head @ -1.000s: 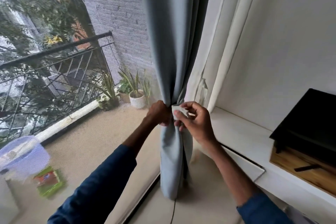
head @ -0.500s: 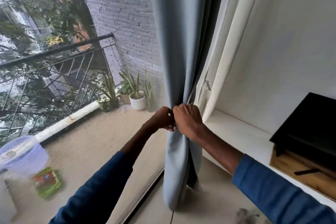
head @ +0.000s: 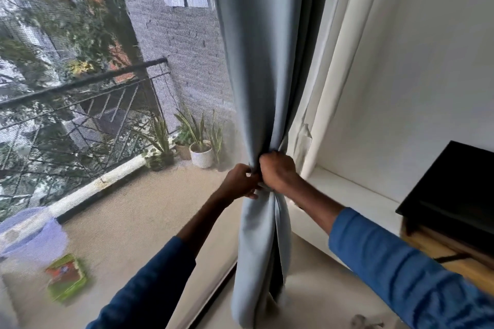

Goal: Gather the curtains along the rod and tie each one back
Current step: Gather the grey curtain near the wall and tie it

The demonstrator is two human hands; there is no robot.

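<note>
A pale blue-grey curtain [head: 256, 61] hangs bunched into a narrow column in the middle of the view, pinched in at waist height. My left hand [head: 240, 181] grips the bunch from its left side, fingers curled. My right hand [head: 278, 173] is a closed fist against the curtain's front, wrapped round the gathered fabric and a pale tie-back strip that barely shows between my hands. A white curtain [head: 344, 43] hangs beside it on the right, with a loose tie end [head: 303, 141] dangling.
A mesh screen door on the left looks onto a balcony with a black railing [head: 80, 83], potted plants [head: 200, 152] and a purple bucket [head: 29, 235]. A white ledge [head: 355, 195] runs right, bearing a black box on a wooden base [head: 454, 195].
One second ago my right hand pinched the pale tie strip with fingers showing; it has since rolled into a fist over the gathered curtain. The view has drifted slightly closer.
</note>
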